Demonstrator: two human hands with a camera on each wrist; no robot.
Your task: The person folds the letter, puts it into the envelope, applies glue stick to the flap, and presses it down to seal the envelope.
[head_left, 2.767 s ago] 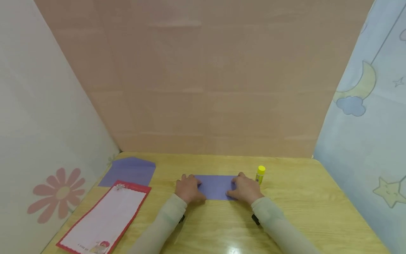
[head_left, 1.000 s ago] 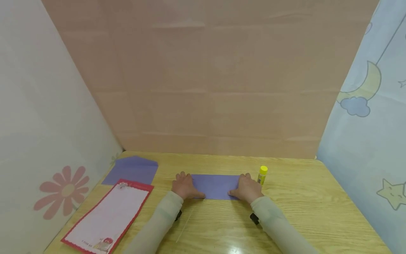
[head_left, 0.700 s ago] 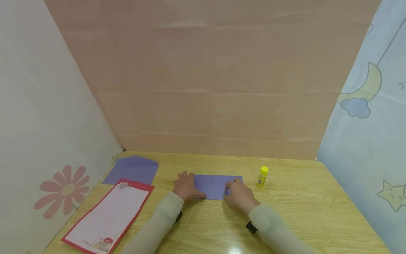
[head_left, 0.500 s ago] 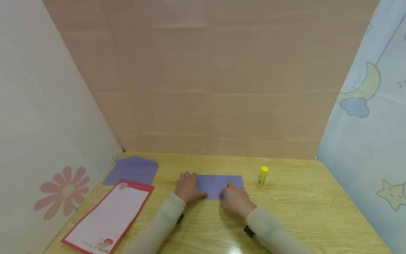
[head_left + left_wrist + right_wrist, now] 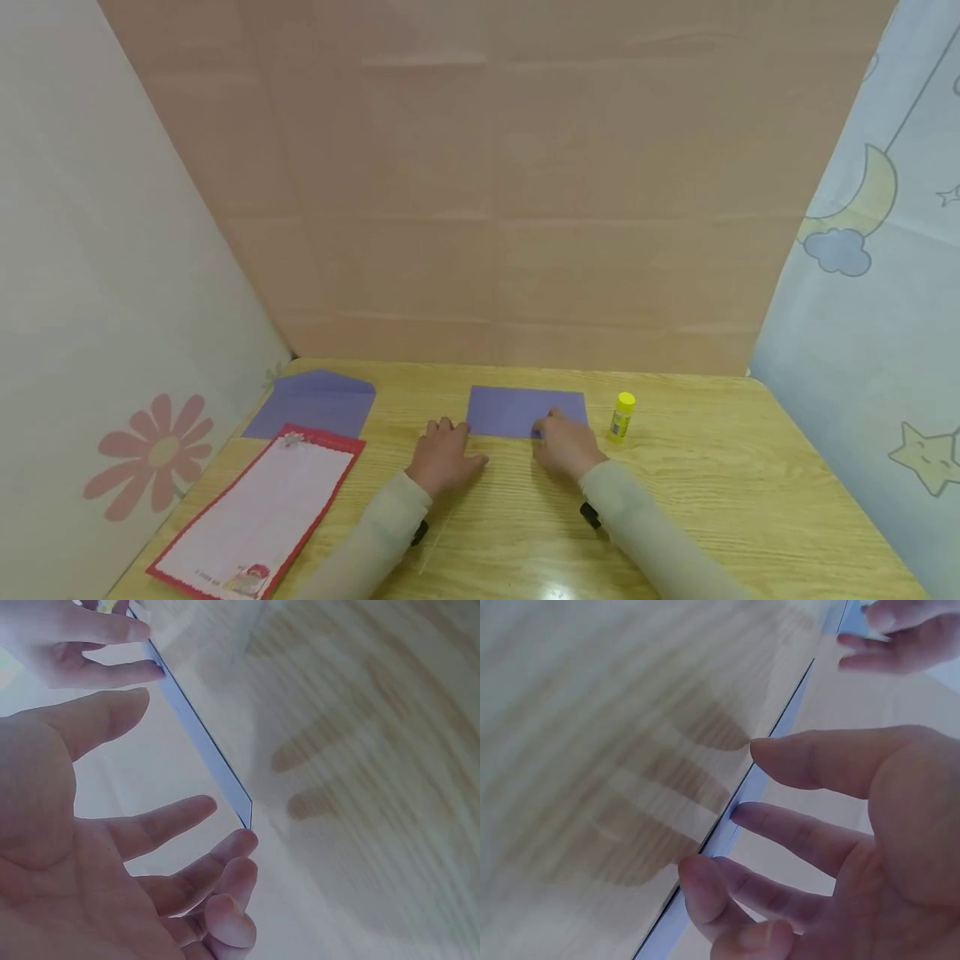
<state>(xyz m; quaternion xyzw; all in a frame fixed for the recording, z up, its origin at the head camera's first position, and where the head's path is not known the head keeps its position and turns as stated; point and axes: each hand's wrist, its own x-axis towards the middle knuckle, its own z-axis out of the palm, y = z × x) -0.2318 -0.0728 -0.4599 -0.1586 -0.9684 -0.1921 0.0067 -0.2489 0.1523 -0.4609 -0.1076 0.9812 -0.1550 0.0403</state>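
Note:
A purple envelope [image 5: 517,412] lies flat on the table, its long near edge towards me. My right hand [image 5: 567,446] is at that edge, right of the middle; in the right wrist view its fingertips [image 5: 742,813] touch the envelope and the thumb tip comes to its edge. No pinch shows there. My left hand [image 5: 444,457] is spread beside the near left corner. Its thumb stands apart from the envelope, and a fingertip [image 5: 241,840] lies at or very near the corner.
A second purple envelope [image 5: 315,407], flap raised, lies at the back left. In front of it lies a red-bordered white sheet [image 5: 258,508] with a small drawing. A yellow-capped glue stick [image 5: 622,417] stands right of my right hand. Walls [image 5: 487,192] enclose the wooden table [image 5: 712,483].
The envelope has slid away from me and slightly right. My right hand moved from its right end inward along the near edge, then forward. The left hand has come off the envelope's left end.

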